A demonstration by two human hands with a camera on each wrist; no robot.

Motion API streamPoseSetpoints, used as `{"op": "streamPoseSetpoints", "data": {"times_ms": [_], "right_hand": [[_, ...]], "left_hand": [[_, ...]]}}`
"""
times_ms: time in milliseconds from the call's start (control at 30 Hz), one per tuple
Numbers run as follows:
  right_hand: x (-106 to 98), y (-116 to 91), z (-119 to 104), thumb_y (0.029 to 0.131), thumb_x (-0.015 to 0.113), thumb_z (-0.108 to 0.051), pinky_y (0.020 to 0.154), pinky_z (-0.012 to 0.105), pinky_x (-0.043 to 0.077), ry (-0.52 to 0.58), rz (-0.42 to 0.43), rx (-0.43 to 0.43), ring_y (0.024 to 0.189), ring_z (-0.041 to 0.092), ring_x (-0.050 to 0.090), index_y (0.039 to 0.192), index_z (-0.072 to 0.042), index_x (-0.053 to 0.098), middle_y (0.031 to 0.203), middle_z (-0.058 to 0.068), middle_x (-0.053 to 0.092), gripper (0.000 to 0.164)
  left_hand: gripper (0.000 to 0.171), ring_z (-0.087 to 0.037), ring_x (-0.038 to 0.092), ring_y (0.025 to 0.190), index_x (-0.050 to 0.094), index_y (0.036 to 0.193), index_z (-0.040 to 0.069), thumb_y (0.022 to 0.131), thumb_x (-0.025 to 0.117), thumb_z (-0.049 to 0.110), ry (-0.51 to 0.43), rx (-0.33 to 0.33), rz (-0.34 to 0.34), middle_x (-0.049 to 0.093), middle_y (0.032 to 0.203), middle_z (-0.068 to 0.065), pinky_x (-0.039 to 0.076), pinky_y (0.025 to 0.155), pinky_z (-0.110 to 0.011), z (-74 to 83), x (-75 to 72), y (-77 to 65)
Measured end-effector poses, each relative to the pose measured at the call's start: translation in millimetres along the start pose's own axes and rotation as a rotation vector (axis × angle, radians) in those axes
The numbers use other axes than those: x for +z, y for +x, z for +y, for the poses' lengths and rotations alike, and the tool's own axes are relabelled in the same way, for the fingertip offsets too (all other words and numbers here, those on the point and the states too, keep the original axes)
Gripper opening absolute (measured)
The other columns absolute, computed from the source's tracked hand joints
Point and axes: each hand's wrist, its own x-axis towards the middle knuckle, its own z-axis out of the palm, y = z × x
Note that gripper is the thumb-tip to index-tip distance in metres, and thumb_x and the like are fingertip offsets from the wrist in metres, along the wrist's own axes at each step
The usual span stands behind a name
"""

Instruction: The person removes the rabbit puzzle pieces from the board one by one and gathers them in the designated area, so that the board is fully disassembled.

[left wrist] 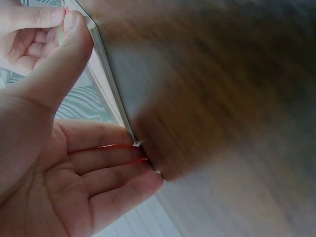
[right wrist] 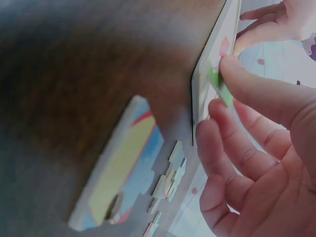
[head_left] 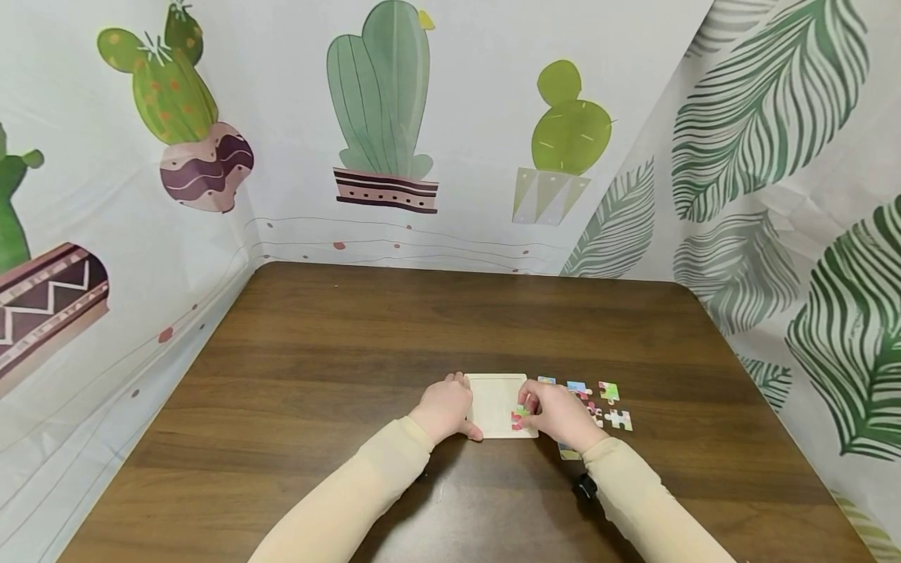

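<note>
A pale square wooden puzzle tray [head_left: 489, 403] with a thin raised rim lies on the table. My left hand [head_left: 446, 408] rests at its left side, fingers extended to the far corner and thumb on the near edge. Over the tray's right part, my right hand [head_left: 559, 414] pinches a green and pink jigsaw piece [right wrist: 220, 85] between thumb and fingertips. The piece stands tilted against the tray in the right wrist view. Part of it is hidden behind the fingers.
Several loose jigsaw pieces [head_left: 619, 420] lie on the brown table [head_left: 317, 352] right of the tray, some partly covered by the right hand. A yellow and blue piece [right wrist: 129, 158] lies nearest the right wrist. A cactus-print cloth [head_left: 472, 117] hangs behind the table.
</note>
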Motion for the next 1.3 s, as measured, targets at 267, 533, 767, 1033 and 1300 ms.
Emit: {"op": "streamPoseSetpoints", "data": {"times_ms": [267, 533, 767, 1033, 1300], "right_hand": [[0, -1, 3, 0.080, 0.075, -0.012, 0.051, 0.023, 0.036, 0.069, -0.002, -0.023, 0.055, 0.007, 0.043, 0.084, -0.014, 0.060, 0.066, -0.009, 0.052, 0.016], [0, 2, 8, 0.085, 0.069, -0.011, 0.060, 0.024, 0.041, 0.114, -0.003, -0.016, 0.064, 0.008, 0.048, 0.079, -0.015, 0.061, 0.070, -0.007, 0.057, 0.011], [0, 1, 13, 0.085, 0.069, -0.011, 0.063, 0.025, 0.044, 0.176, 0.011, -0.001, 0.068, 0.009, 0.052, 0.080, -0.014, 0.064, 0.073, -0.006, 0.059, 0.008], [-5, -6, 24, 0.086, 0.069, -0.014, 0.063, 0.025, 0.043, 0.217, 0.035, 0.015, 0.067, 0.009, 0.051, 0.083, -0.011, 0.067, 0.073, -0.006, 0.059, 0.005], [-13, -19, 38, 0.086, 0.069, -0.012, 0.062, 0.026, 0.043, 0.210, 0.041, 0.030, 0.068, 0.009, 0.052, 0.083, -0.011, 0.067, 0.074, -0.005, 0.061, 0.004]], "left_hand": [[0.105, -0.025, 0.053, 0.123, 0.049, 0.134, -0.007, 0.061, 0.075, 0.065, -0.009, -0.002, -0.008, 0.055, 0.133, -0.017, 0.052, 0.087, -0.029, 0.5, -1.4, 0.5], [0.105, -0.024, 0.056, 0.119, 0.050, 0.132, -0.007, 0.060, 0.076, 0.064, -0.006, -0.001, 0.013, 0.057, 0.129, -0.016, 0.053, 0.082, -0.029, 0.2, -1.4, 0.7], [0.105, -0.024, 0.056, 0.117, 0.050, 0.132, -0.008, 0.060, 0.076, 0.064, -0.014, 0.003, 0.012, 0.058, 0.127, -0.016, 0.054, 0.080, -0.029, 0.0, -1.2, 0.9], [0.104, -0.026, 0.053, 0.123, 0.049, 0.133, -0.008, 0.062, 0.075, 0.064, -0.020, 0.005, -0.002, 0.055, 0.133, -0.018, 0.053, 0.084, -0.030, -0.7, -2.5, 0.9], [0.104, -0.026, 0.052, 0.124, 0.049, 0.133, -0.008, 0.062, 0.075, 0.063, -0.035, 0.004, -0.011, 0.054, 0.133, -0.018, 0.052, 0.087, -0.030, -0.6, -2.1, 0.0]]}}
